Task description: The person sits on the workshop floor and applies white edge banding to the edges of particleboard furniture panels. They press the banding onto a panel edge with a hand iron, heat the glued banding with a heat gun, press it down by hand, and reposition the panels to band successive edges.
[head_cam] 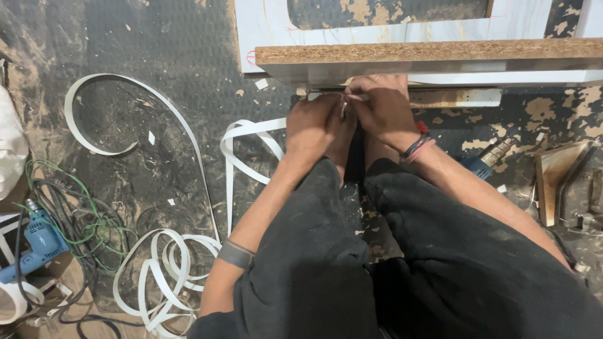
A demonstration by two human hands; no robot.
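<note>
A particle-board panel (440,51) with a white laminate face lies on the dark floor in front of me. Both hands meet just below its near edge. My left hand (314,124) pinches the end of a white edge-banding strip (251,129) that runs off to the left. My right hand (384,108) presses at the same spot against the panel's edge, holding something thin and pale that I cannot make out. My knees in dark trousers fill the lower frame.
Loose coils of white edge banding (164,270) lie at lower left, and a long curl of banding (94,113) lies further up. A blue power drill (34,248) with tangled cables sits at far left. Another blue tool (487,160) and a metal-and-wood tool (565,185) lie right.
</note>
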